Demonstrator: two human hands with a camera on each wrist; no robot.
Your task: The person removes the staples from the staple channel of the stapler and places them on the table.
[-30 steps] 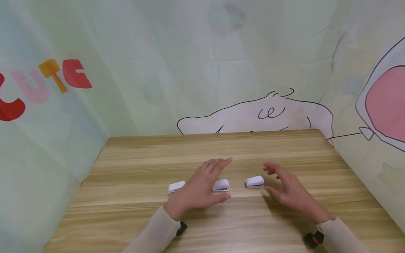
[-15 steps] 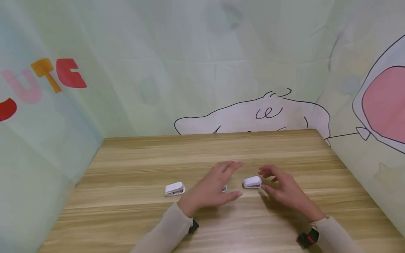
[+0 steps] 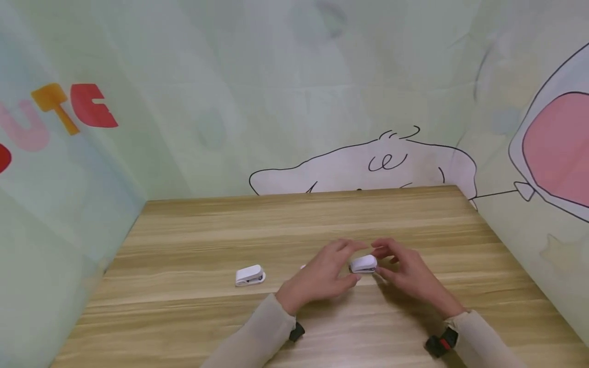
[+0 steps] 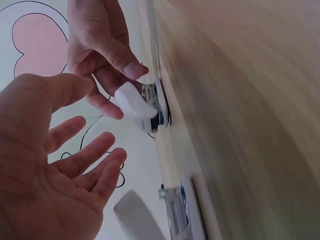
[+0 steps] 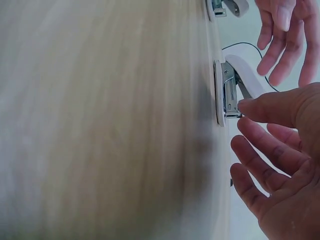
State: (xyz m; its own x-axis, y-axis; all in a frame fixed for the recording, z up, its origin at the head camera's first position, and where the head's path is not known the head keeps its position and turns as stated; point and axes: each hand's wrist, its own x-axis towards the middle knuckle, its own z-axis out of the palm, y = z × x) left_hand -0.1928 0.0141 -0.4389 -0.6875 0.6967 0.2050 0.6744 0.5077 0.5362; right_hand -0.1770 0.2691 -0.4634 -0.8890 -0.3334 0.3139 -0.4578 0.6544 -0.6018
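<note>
Three small white staplers lie in a row on the wooden table. My left hand (image 3: 317,276) reaches over the middle stapler (image 3: 302,267), which it hides almost wholly, and its thumb and fingers spread at the left end of the right-hand stapler (image 3: 363,263). At that stapler's other end is my right hand (image 3: 411,276), its thumb tip right at the edge and fingers loosely bent. In the right wrist view, the right-hand stapler (image 5: 231,92) shows its metal inside and raised white top, the thumb (image 5: 265,107) overlapping its end. The left-hand stapler (image 3: 250,275) lies apart from both hands.
The wooden table (image 3: 207,225) reaches back to a pale printed curtain (image 3: 221,102) with cartoon drawings. Curtain also borders its left and right sides. Each wrist wears a dark strap (image 3: 442,342) below the light sleeve.
My left hand has moved right, from over the left and middle staplers to the right-hand stapler, uncovering the left one. My right hand has come closer to the right-hand stapler's end.
</note>
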